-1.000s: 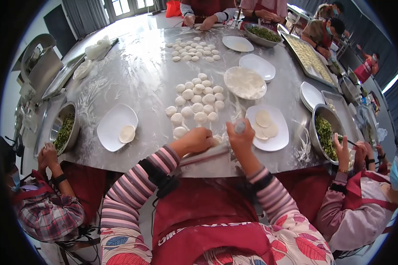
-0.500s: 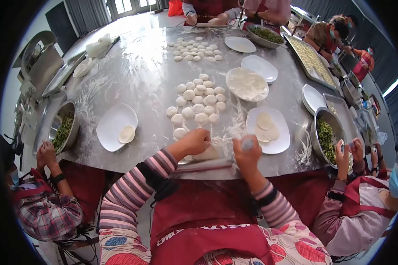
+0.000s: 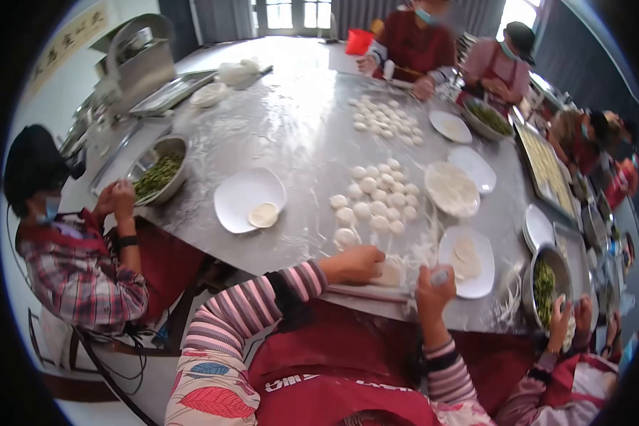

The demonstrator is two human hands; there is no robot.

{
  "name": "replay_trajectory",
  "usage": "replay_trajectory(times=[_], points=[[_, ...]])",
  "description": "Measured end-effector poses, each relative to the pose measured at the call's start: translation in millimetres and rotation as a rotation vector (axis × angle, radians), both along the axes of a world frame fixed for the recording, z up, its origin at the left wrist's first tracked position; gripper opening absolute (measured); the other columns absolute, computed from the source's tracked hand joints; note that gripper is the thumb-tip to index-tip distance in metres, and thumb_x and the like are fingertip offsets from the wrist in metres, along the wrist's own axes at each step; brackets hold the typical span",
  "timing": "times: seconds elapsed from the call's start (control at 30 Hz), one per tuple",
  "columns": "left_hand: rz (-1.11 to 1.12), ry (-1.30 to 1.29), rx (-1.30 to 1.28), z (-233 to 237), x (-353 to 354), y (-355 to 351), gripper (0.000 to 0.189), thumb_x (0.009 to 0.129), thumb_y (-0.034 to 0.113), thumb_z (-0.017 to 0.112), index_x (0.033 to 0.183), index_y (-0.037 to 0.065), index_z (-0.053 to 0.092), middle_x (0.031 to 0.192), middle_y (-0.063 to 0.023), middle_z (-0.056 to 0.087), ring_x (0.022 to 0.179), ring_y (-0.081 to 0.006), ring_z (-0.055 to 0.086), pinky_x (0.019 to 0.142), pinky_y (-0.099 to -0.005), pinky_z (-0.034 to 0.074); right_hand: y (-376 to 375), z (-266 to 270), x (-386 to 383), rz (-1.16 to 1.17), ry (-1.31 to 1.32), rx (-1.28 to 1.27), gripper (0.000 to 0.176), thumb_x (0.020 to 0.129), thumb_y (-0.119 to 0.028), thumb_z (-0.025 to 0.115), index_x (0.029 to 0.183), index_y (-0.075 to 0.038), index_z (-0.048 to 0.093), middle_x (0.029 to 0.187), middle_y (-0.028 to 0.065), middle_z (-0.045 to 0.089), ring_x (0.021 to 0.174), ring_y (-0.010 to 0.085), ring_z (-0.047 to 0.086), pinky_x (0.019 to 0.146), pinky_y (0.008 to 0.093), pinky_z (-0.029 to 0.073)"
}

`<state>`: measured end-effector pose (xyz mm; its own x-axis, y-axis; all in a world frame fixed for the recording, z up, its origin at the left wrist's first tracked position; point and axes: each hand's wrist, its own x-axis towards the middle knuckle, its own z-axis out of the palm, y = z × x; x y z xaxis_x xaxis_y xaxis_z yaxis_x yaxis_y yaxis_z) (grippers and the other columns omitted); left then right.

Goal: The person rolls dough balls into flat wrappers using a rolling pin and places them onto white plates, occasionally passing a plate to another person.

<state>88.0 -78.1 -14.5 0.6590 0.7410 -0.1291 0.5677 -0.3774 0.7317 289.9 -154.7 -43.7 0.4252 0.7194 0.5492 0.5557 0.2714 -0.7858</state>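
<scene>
My left hand (image 3: 358, 265) is closed at the table's near edge, fingertips pinching a flat piece of dough (image 3: 387, 275). Just below the dough lies a pale rolling pin (image 3: 369, 291), its right end reaching my right hand (image 3: 435, 285). That hand is curled into a fist around the pin's end; a greyish round spot shows at its top, too blurred to name. Beyond my left hand sits a cluster of round dough pieces (image 3: 380, 197). Right of my right hand, a white plate (image 3: 479, 245) holds flat dough wrappers (image 3: 466, 259).
A plate of flour (image 3: 452, 188) stands behind the wrapper plate. Another white plate (image 3: 234, 199) is at left. Bowls of green filling stand by co-workers on the left (image 3: 156, 177) and right (image 3: 544, 284). More dough pieces (image 3: 385, 117) lie farther back, near other people.
My view has turned left and up, so the table appears farther right and lower. The rolling pin, blurred before, looks sharper. Both hands remain around the dough and pin.
</scene>
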Motion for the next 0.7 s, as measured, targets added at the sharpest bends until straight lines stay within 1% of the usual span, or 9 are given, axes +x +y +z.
replay_trajectory(times=[0.1, 0.17, 0.2, 0.3, 0.37, 0.4, 0.47, 0.6, 0.7], points=[[0.096, -0.098, -0.014, 23.8, -62.5, 10.3, 0.027, 0.076, 0.024, 0.062, 0.082, -0.001, 0.057, 0.069, -0.0114, 0.056, 0.068, -0.0157, 0.051, 0.063, -0.0328, 0.043, -1.9, -6.4, 3.2, 0.087, 0.070, 0.040, 0.022, 0.074, -0.004, 0.067, 0.070, -0.006, 0.045, 0.053, 0.0019, 0.046, 0.045, 0.0117, 0.045, 0.044, 0.0259, 0.038], [0.257, -0.285, -0.083, 41.3, -120.7, 25.7, 0.029, 0.077, 0.027, 0.063, 0.083, -0.001, 0.058, 0.071, -0.0094, 0.058, 0.069, -0.0142, 0.052, 0.062, -0.0327, 0.044, 1.5, -6.6, 4.3, 0.098, 0.030, 0.083, 0.023, 0.078, -0.003, 0.065, 0.070, -0.007, 0.043, 0.051, -0.0011, 0.046, 0.042, 0.0059, 0.045, 0.039, 0.0217, 0.035], [0.405, -0.160, -0.062, 43.9, -153.2, 39.9, 0.029, 0.076, 0.028, 0.064, 0.086, 0.001, 0.060, 0.074, -0.0080, 0.059, 0.071, -0.0143, 0.054, 0.064, -0.0311, 0.045, 3.0, -6.4, 5.1, 0.094, 0.006, 0.081, 0.023, 0.078, -0.003, 0.064, 0.070, -0.007, 0.043, 0.051, -0.0008, 0.046, 0.041, 0.0064, 0.045, 0.039, 0.0218, 0.035], [0.790, 0.219, 0.362, 37.5, -227.5, 50.6, 0.036, 0.075, 0.027, 0.065, 0.096, -0.001, 0.058, 0.092, -0.0156, 0.060, 0.084, -0.0259, 0.058, 0.073, -0.0349, 0.047, 2.5, 1.6, 0.9, 0.105, 0.087, 0.019, 0.023, 0.076, -0.004, 0.066, 0.070, -0.006, 0.044, 0.053, 0.0003, 0.045, 0.045, 0.0086, 0.043, 0.043, 0.0239, 0.035], [1.077, 0.450, 0.556, 4.4, -260.7, 49.9, 0.043, 0.074, 0.027, 0.065, 0.103, -0.001, 0.052, 0.092, -0.0231, 0.059, 0.093, -0.0346, 0.058, 0.083, -0.0403, 0.046, 1.8, 3.1, -0.3, 0.120, 0.185, -0.048, 0.024, 0.073, -0.004, 0.069, 0.069, -0.006, 0.045, 0.054, 0.0013, 0.043, 0.049, 0.0103, 0.041, 0.046, 0.0259, 0.036], [1.077, 0.451, 0.559, -0.3, -267.8, 44.1, 0.043, 0.074, 0.027, 0.065, 0.103, -0.001, 0.052, 0.092, -0.0231, 0.059, 0.093, -0.0346, 0.058, 0.083, -0.0403, 0.046, 1.7, 1.7, 0.9, 0.117, 0.186, -0.056, 0.024, 0.073, -0.005, 0.069, 0.069, -0.006, 0.045, 0.054, 0.0012, 0.043, 0.048, 0.0099, 0.041, 0.046, 0.0259, 0.036], [1.350, 0.512, 0.374, -10.3, -275.3, 35.6, 0.048, 0.072, 0.022, 0.066, 0.109, -0.001, 0.046, 0.096, -0.0260, 0.057, 0.098, -0.0390, 0.055, 0.084, -0.0411, 0.046, 3.0, -1.0, 1.2, 0.111, 0.185, -0.063, 0.024, 0.074, -0.005, 0.069, 0.069, -0.005, 0.045, 0.054, 0.0011, 0.043, 0.048, 0.0095, 0.041, 0.046, 0.0258, 0.036], [1.261, 0.269, 0.182, -24.9, -268.4, 25.3, 0.058, 0.065, 0.015, 0.072, 0.110, -0.003, 0.041, 0.112, -0.0253, 0.050, 0.102, -0.0399, 0.053, 0.085, -0.0434, 0.045, 6.7, -2.4, 2.2, 0.109, 0.173, -0.045, 0.024, 0.074, -0.005, 0.068, 0.068, -0.005, 0.045, 0.054, 0.0009, 0.043, 0.048, 0.0096, 0.041, 0.046, 0.0258, 0.035], [1.201, 0.451, 0.214, -5.3, -230.8, 2.9, 0.054, 0.066, 0.015, 0.072, 0.108, -0.002, 0.043, 0.112, -0.0238, 0.051, 0.106, -0.0378, 0.050, 0.087, -0.0419, 0.044, 13.3, -8.1, 4.7, 0.112, 0.093, -0.004, 0.022, 0.077, -0.003, 0.065, 0.071, -0.006, 0.044, 0.053, 0.0009, 0.045, 0.043, 0.0085, 0.043, 0.041, 0.0239, 0.034]])
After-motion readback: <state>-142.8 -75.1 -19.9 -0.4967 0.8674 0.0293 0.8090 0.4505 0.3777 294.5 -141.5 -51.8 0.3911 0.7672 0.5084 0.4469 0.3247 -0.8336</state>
